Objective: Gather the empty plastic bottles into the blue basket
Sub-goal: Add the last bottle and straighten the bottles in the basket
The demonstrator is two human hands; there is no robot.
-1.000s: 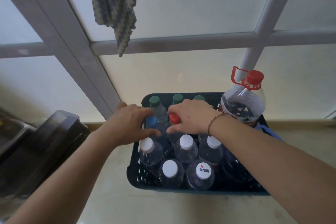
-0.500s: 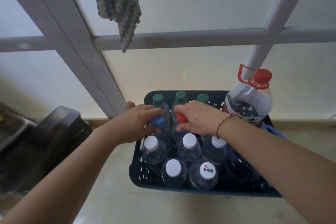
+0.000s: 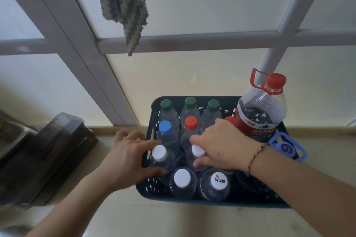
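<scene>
The blue basket (image 3: 154, 190) stands on the pale counter under the window and is packed with upright clear plastic bottles. Three green-capped bottles (image 3: 190, 103) line its far side; a blue-capped bottle (image 3: 165, 127) and a red-capped bottle (image 3: 191, 122) stand in front of them. My left hand (image 3: 127, 159) wraps around a white-capped bottle (image 3: 159, 153) at the basket's left side. My right hand (image 3: 223, 146) grips another white-capped bottle (image 3: 198, 150) in the middle. Two more white-capped bottles (image 3: 182, 178) stand nearest me. A big red-capped jug (image 3: 264, 109) fills the far right corner.
A dark plastic box (image 3: 57, 152) sits on the counter left of the basket. A purple handle (image 3: 287, 149) sticks out at the basket's right side. A knitted cloth (image 3: 125, 2) hangs from above in front of the white window frame (image 3: 192, 41).
Both hands have drawn back toward me, off the blue-capped and red-capped bottles in the middle row, and now hold two white-capped bottles in the row nearer me.
</scene>
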